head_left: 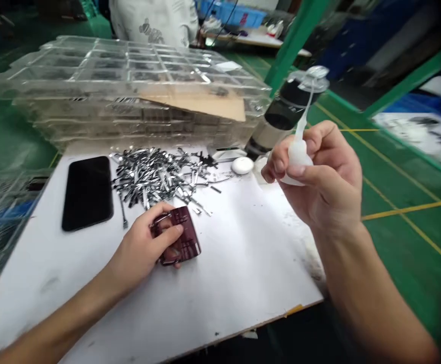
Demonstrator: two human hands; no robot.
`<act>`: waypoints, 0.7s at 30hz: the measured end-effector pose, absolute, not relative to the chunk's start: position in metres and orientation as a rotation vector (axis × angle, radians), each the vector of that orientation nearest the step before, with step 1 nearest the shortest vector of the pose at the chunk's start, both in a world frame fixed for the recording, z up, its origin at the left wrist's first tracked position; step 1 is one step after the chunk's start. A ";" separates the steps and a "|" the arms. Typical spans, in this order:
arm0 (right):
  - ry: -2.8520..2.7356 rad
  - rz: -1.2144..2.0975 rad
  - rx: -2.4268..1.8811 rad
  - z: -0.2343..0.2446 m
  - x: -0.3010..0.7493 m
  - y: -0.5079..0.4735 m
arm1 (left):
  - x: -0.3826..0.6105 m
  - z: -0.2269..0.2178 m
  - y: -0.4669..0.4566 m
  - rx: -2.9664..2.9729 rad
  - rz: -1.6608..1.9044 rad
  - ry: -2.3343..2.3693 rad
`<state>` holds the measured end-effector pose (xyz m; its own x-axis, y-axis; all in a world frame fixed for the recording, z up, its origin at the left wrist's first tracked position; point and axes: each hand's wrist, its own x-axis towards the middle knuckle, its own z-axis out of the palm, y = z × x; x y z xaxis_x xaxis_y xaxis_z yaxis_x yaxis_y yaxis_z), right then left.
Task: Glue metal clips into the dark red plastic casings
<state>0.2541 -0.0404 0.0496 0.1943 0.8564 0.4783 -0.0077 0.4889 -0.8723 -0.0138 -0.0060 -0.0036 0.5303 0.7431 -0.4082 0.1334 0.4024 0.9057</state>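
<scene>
My left hand (144, 247) rests on the white table (224, 283) with fingers and thumb closed around a small dark red block (182, 237) that has metal clips on it. My right hand (326, 174) is raised above the table's right side, pinching a small white squeeze bottle (298, 151) whose thin nozzle points upward. A heap of small shiny metal strips (159, 174) lies just beyond the left hand.
A black phone (87, 192) lies face down at the left. Stacked clear plastic trays (129, 86) with a cardboard sheet (201, 103) fill the back. A dark bottle with a clear lid (284, 108) and a small white case (242, 165) stand nearby. A person in white stands behind.
</scene>
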 end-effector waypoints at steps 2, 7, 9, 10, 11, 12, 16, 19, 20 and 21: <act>-1.169 0.543 -0.933 0.049 0.273 -0.048 | -0.012 -0.001 -0.009 1.113 0.445 1.035; -1.022 -0.014 -1.223 0.027 0.325 -0.067 | -0.008 0.000 -0.015 1.079 0.484 1.170; -1.016 -0.030 -1.385 0.017 0.338 -0.069 | -0.006 0.000 -0.017 1.079 0.488 1.176; -1.037 -0.003 -1.464 0.013 0.342 -0.069 | -0.005 0.001 -0.017 1.084 0.491 1.180; -1.076 0.036 -1.537 0.010 0.344 -0.067 | -0.005 0.002 -0.018 1.091 0.497 1.184; -1.137 0.068 -1.601 0.007 0.345 -0.064 | -0.004 0.003 -0.019 1.099 0.506 1.189; -1.366 0.029 -1.718 0.002 0.343 -0.049 | -0.001 0.004 -0.022 1.130 0.551 1.197; -1.383 -0.043 -1.734 0.003 0.343 -0.040 | -0.002 0.001 -0.023 1.142 0.556 1.183; -1.388 -0.049 -1.742 0.005 0.343 -0.039 | -0.002 0.000 -0.022 1.144 0.549 1.180; -1.393 -0.059 -1.746 0.008 0.343 -0.039 | -0.003 0.000 -0.022 1.143 0.540 1.174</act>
<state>0.3428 -0.0393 0.0080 0.3711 0.7661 0.5247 0.8079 0.0122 -0.5892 -0.0031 -0.0218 -0.0002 0.3522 0.8298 -0.4329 0.2110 0.3803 0.9005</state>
